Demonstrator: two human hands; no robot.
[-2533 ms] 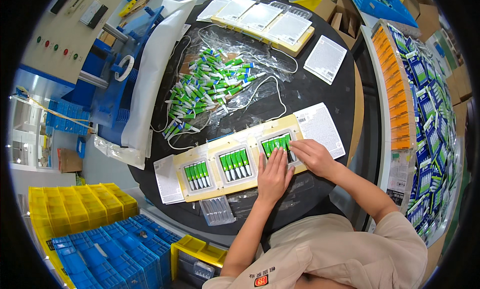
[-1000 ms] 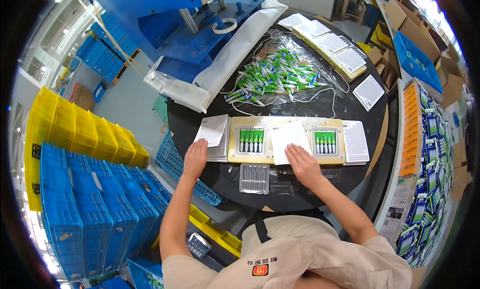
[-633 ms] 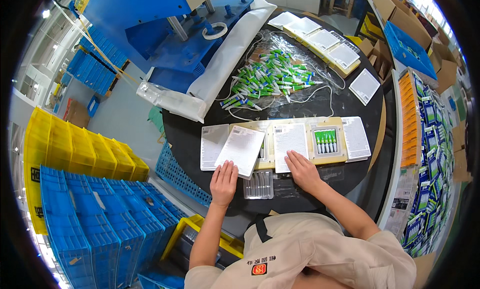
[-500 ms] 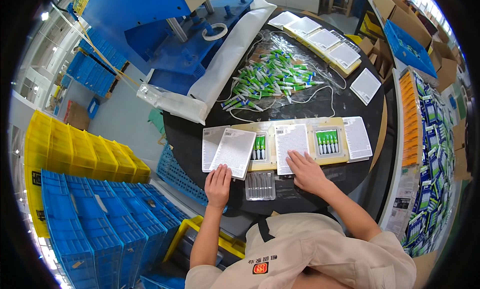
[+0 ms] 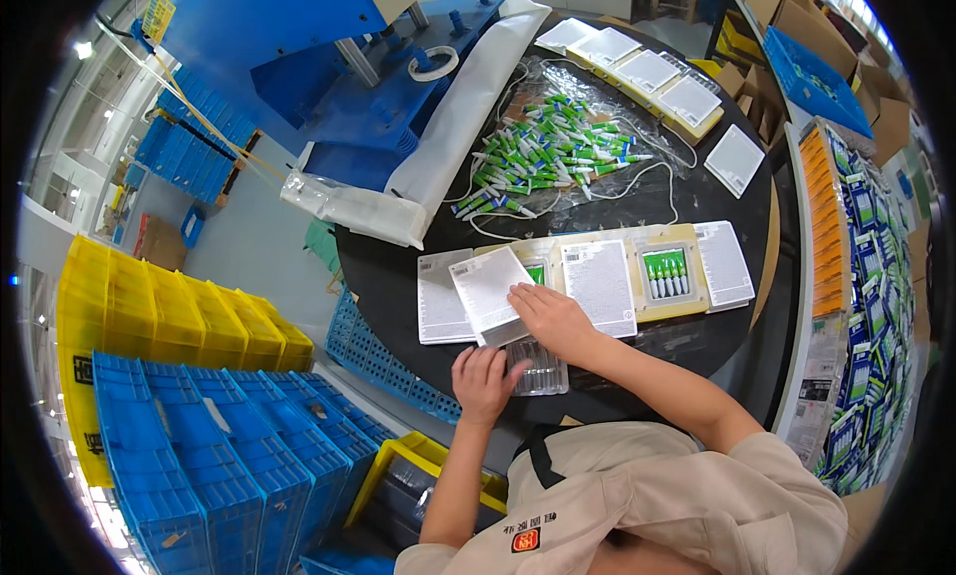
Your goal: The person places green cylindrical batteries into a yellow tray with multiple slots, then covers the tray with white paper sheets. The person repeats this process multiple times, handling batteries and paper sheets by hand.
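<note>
A white printed card (image 5: 488, 286) lies tilted over the left end of the cream fixture, overlapping another white card (image 5: 443, 311) beneath it. My right hand (image 5: 554, 324) reaches across and grips the tilted card's right edge with its fingertips. Just below that card's lower edge is my left hand (image 5: 482, 384), fingers bent and thumb apart, nothing visible in it. Beside its thumb a clear plastic blister tray (image 5: 540, 368) sits partly hidden under my right hand. The fixture (image 5: 652, 311) holds green-and-white tubes (image 5: 666, 274) in a blister, with a white card (image 5: 598, 286) left of them.
A pile of loose green-and-white tubes (image 5: 558, 152) lies on plastic sheeting on the black round table (image 5: 383, 266). A second fixture (image 5: 647, 87) with cards stands behind. The blue press (image 5: 368, 107) is far left; blue crates (image 5: 239, 446) and yellow crates (image 5: 179, 306) stand left.
My right hand has moved left from the middle card to the tilted card's edge. That card has turned counterclockwise. My left hand has come off it, toward the blister tray.
</note>
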